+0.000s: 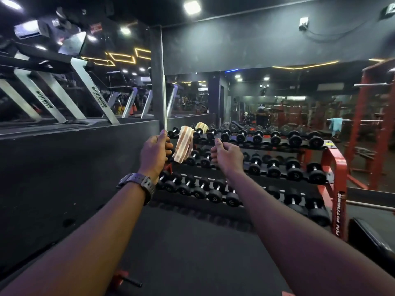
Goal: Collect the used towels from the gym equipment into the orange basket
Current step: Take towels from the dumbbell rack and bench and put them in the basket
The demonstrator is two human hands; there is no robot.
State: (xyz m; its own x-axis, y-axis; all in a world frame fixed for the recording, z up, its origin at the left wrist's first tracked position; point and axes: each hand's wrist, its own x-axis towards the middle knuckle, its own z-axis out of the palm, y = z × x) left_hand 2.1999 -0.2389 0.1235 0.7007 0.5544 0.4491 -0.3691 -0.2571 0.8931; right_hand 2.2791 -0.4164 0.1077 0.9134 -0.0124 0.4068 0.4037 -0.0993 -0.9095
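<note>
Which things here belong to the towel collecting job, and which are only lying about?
For the job: striped towel draped on the dumbbell rack; blue towel hanging far right.

Only lying about: dumbbells, treadmills, wristwatch.

Three-tier dumbbell rack (335,167) with red frame, ahead and to the right; black dumbbells (295,138) in rows on every tier. Mirror (277,99) behind the rack, gym reflected in it. Treadmills (53,99) on a raised platform at left, grey uprights. Red squat rack (376,116) far right. Black bench pad (372,238) at lower right edge. Ceiling light (192,7) on. Dark rubber floor (192,253).
</note>
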